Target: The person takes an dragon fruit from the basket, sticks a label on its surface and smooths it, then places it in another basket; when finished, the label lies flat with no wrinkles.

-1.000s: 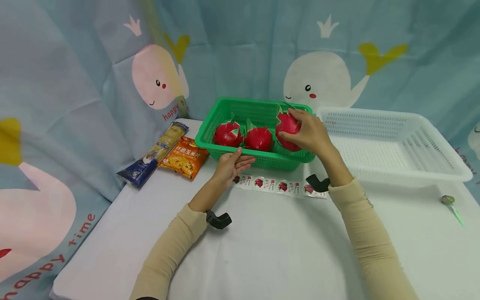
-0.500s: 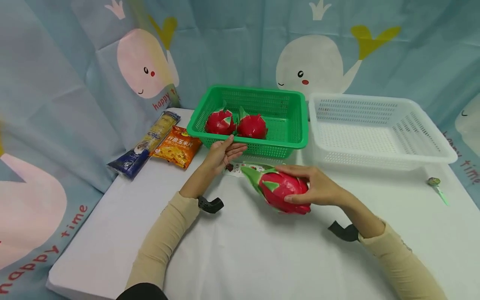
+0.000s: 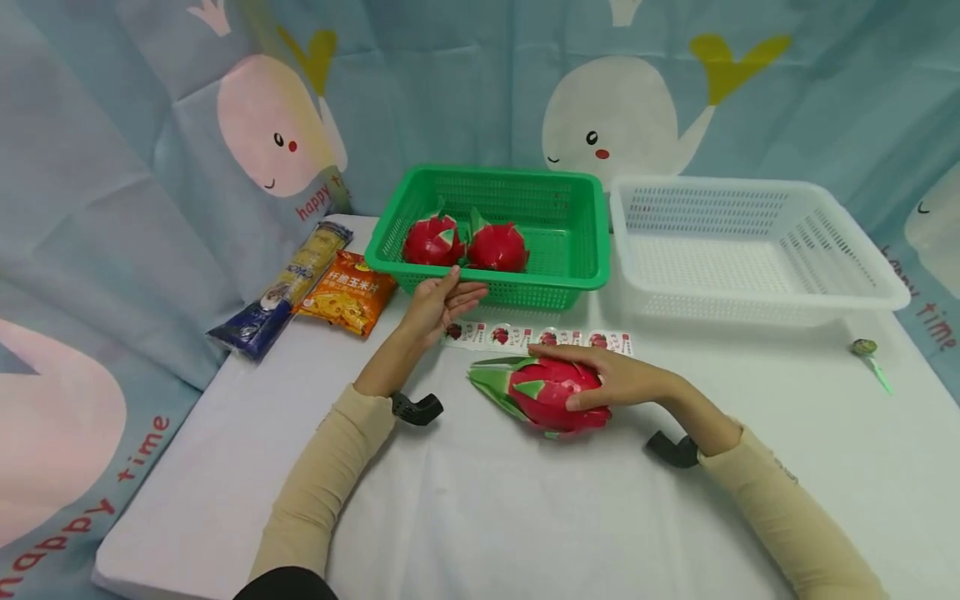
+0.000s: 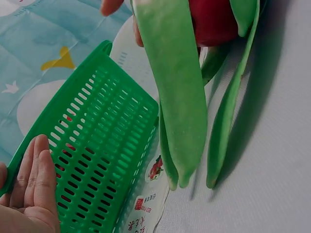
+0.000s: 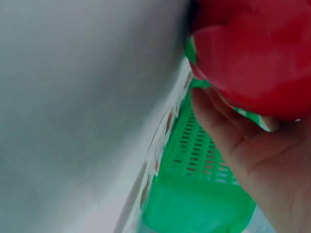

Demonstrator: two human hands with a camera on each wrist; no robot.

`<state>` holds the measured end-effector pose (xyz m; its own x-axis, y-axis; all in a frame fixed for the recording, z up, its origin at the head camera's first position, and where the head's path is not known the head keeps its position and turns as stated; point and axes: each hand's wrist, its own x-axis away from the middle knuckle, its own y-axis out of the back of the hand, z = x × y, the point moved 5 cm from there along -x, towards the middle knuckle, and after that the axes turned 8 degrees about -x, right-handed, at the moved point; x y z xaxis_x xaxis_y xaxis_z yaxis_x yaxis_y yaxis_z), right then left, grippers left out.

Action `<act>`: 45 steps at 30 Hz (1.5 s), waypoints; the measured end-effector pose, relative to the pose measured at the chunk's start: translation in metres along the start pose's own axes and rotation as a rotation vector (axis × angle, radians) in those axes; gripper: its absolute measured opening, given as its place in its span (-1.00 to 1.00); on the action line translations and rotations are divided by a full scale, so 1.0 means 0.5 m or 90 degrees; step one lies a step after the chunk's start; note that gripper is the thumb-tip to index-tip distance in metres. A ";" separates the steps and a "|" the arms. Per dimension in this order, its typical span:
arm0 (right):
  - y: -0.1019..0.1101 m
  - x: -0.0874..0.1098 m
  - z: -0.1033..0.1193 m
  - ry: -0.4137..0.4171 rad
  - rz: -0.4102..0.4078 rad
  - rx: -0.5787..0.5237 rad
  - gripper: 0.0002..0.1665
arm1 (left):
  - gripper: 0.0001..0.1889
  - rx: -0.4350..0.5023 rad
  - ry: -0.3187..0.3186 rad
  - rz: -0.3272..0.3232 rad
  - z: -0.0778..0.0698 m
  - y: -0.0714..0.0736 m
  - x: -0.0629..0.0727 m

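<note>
On the white table lies a pink-red dragon fruit (image 3: 551,400) with long green leaf tips pointing left. My right hand (image 3: 622,375) grips it from above and the right, thumb on the near side and fingers on the far side. In the right wrist view, the red fruit (image 5: 257,58) hides part of the fingers. My left hand (image 3: 442,304) touches the front wall of the green basket (image 3: 547,295), palm turned up, thumb near the rim. Its fingers look fairly straight in the left wrist view. Two more dragon fruits (image 3: 498,247) sit inside the basket's left half.
A strip of dragon fruit stickers (image 3: 501,337) lies between basket and fruit. The white basket (image 3: 750,304) stands to the right of the green one. At left are an orange snack bag (image 3: 348,293) and a blue-and-yellow packet (image 3: 281,292); a lollipop (image 3: 866,350) lies far right.
My right hand has lifted a dragon fruit out of the green basket's right side, brought it towards me and set it on the table. My left hand stays at the basket's front.
</note>
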<state>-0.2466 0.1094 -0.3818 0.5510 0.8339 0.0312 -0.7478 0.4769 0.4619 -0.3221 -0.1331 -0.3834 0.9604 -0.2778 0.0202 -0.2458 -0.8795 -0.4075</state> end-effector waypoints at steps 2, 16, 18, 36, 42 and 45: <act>0.015 0.002 -0.004 0.022 -0.015 -0.015 -0.28 | -0.70 -0.001 -0.001 0.006 0.000 -0.001 0.000; 0.125 -0.014 -0.082 -0.188 -0.283 0.292 -0.51 | -0.58 -0.084 0.000 -0.041 -0.004 0.011 0.003; 0.126 -0.015 -0.085 -0.193 -0.276 0.288 -0.53 | -0.52 -0.160 -0.001 -0.058 -0.001 0.017 0.006; 0.131 0.038 -0.087 -0.207 -0.316 0.212 -0.84 | -0.71 -0.721 0.040 -0.117 0.010 0.054 0.008; 0.131 0.045 -0.091 -0.194 -0.321 0.200 -0.85 | -0.68 -0.642 0.097 -0.113 0.022 0.060 0.004; 0.129 0.045 -0.087 -0.188 -0.317 0.203 -0.83 | -0.70 -0.616 0.107 -0.128 0.024 0.057 0.007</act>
<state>-0.2986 0.1713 -0.3900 0.9150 0.4021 -0.0330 -0.2563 0.6424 0.7223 -0.3243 -0.1545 -0.4060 0.9832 -0.0747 0.1668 -0.1538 -0.8311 0.5345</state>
